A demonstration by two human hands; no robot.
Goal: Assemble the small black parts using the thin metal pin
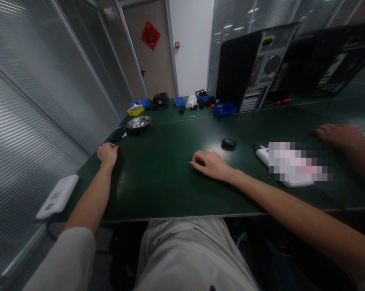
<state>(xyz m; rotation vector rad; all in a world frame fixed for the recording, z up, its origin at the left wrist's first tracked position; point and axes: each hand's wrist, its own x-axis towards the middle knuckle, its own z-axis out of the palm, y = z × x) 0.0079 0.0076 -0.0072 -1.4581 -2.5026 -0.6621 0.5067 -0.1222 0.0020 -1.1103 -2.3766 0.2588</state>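
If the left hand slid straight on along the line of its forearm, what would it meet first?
The left hand would probably meet the flat black item beside the metal bowl; the exact gap is hard to judge from this view.

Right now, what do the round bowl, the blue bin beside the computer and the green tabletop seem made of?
Bowl: shiny metal, perhaps steel, from its silvery reflections. Blue bin: probably smooth plastic, from its even colour. Green tabletop: satin, maybe vinyl, showing soft reflections.
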